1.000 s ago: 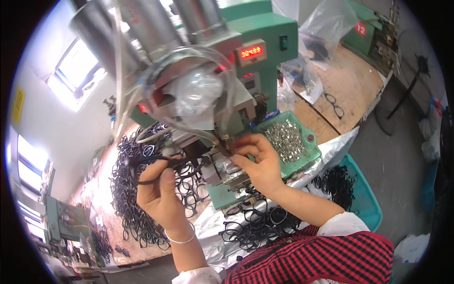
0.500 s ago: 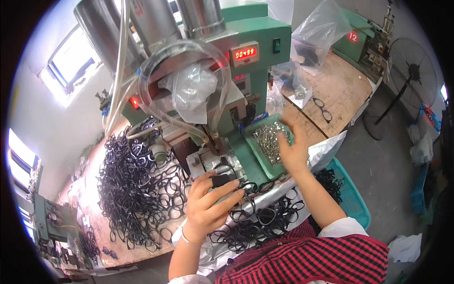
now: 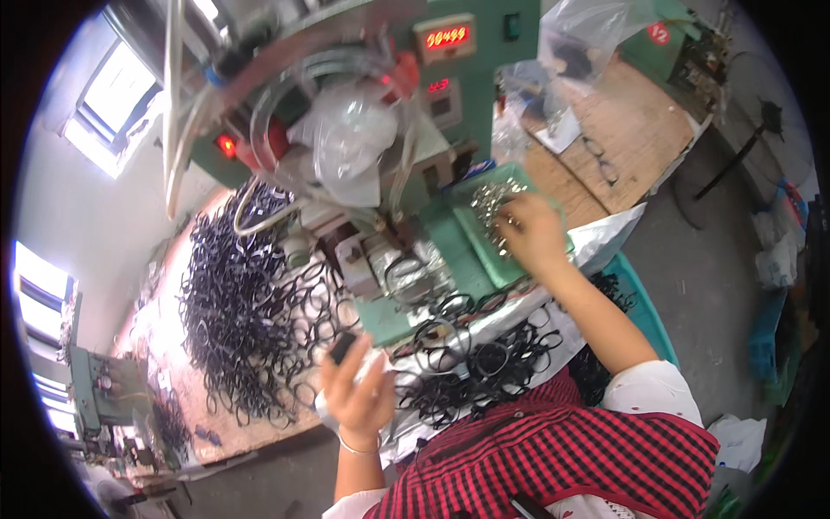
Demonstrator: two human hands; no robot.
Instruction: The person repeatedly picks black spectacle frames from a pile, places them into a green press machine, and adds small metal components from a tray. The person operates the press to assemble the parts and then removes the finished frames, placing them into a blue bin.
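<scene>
Right hand [image 3: 536,232] over the green tray [image 3: 500,270], fingers at the small metal parts [image 3: 491,201] lying in it; blurred, cannot tell if any is pinched. Left hand [image 3: 361,398] half curled beside black eyeglass frames [image 3: 437,400]; dark patch [image 3: 342,348] at its fingertips, held or worn unclear. Best to take one part lightly between fingertips. Raised tray rim calls for lifting out; machine [image 3: 475,112] crowds the far left, more room above and rightward

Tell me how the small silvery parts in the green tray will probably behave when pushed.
The silvery parts lie heaped in the green tray, so they would probably slide over one another. Their metallic shine suggests they are stiff and perhaps slippery. Being small, they may be fiddly for the right hand.
</scene>
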